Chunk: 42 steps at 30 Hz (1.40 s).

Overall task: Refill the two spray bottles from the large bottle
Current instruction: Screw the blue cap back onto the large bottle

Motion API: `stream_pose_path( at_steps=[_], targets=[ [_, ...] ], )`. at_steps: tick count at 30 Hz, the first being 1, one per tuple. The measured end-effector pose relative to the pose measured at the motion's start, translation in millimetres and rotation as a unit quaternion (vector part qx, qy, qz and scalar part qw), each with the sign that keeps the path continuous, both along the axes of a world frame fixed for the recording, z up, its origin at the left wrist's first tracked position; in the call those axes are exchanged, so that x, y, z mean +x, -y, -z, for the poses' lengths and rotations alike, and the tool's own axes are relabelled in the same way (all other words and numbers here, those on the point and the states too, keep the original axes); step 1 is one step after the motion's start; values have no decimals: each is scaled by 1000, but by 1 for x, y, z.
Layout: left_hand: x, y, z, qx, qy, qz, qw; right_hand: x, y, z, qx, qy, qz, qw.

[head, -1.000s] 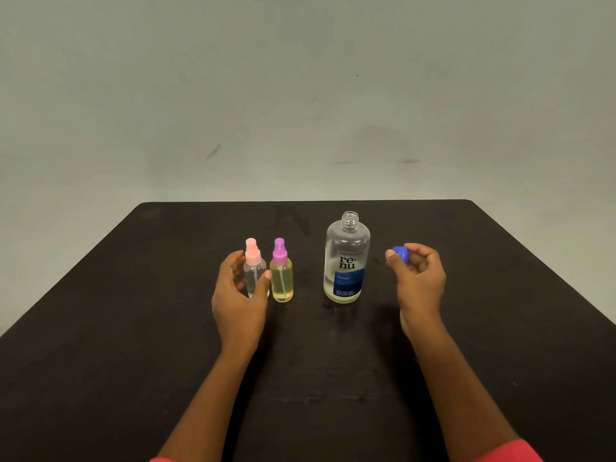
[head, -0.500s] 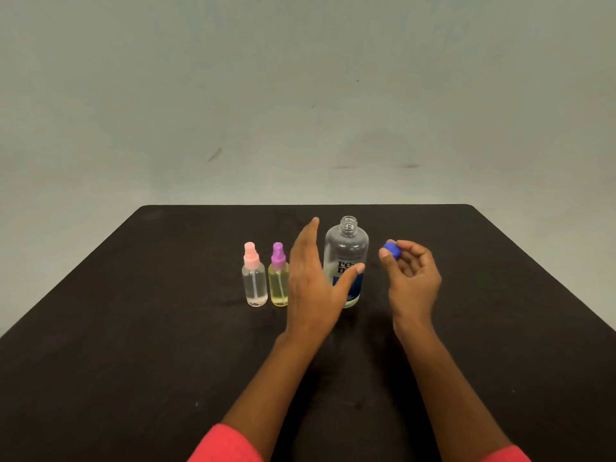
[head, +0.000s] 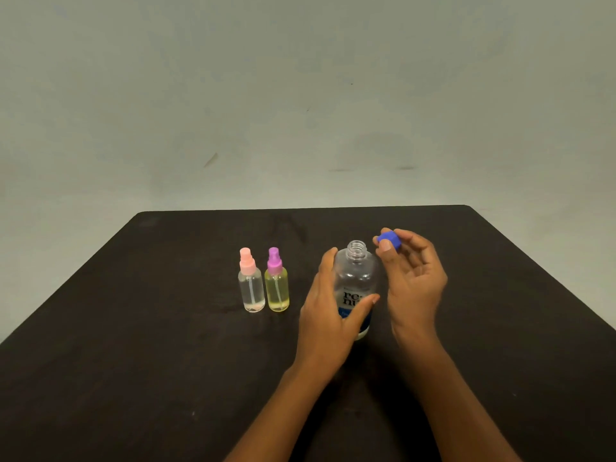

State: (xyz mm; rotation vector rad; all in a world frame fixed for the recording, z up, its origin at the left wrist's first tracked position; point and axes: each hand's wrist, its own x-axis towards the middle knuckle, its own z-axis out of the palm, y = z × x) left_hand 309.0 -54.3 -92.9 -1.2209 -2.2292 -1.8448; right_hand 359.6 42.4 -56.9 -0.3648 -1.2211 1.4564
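We see the big bottle (head: 355, 285) standing up near the middle of the dark desk (head: 133, 361). Its top is open and has no cap on. It has only a little liquid at the bottom.

Our left grip (head: 328, 321) is wrapped round the big bottle. The thumb lies across the label and the fingers go up the bottle's left side.

Our right grip (head: 413, 278) pinches the blue cap (head: 388, 240) between the thumb and fingertips. The cap is in the air, just to the right of the bottle's open top.

To the left of the big bottle, a bit apart from it, stand two small spray bottles close side by side. The pink bottle (head: 250, 281) holds clear liquid. The purple bottle (head: 276, 281), next to it on the right, holds yellow liquid. Both have their tops on.

Behind the desk is a plain grey wall (head: 300, 95).
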Motion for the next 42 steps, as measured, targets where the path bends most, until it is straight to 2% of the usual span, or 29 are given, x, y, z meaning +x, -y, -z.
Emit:
stream_pose_path(
  at_steps=[4, 9, 16, 26, 34, 37, 42],
  targets=[
    [5, 7, 2, 11, 4, 13, 1000, 5, 15, -9, 42, -10, -44, 998],
    [3, 7, 3, 14, 22, 26, 999, 7, 21, -5, 158, 23, -65, 985],
    [2, 8, 5, 12, 31, 38, 999, 10, 19, -3, 195, 33, -69, 978],
    [5, 10, 3, 10, 22, 39, 999, 9, 20, -7, 180, 48, -77, 980],
    [3, 11, 3, 17, 23, 49, 998, 12, 21, -2, 166, 102, -108, 975],
    [5, 12, 0, 21, 17, 47, 999, 14, 18, -4, 162, 90, -138, 973],
    [4, 11, 3, 6, 20, 46, 999, 13, 20, -5, 148, 85, -119, 978]
  ],
)
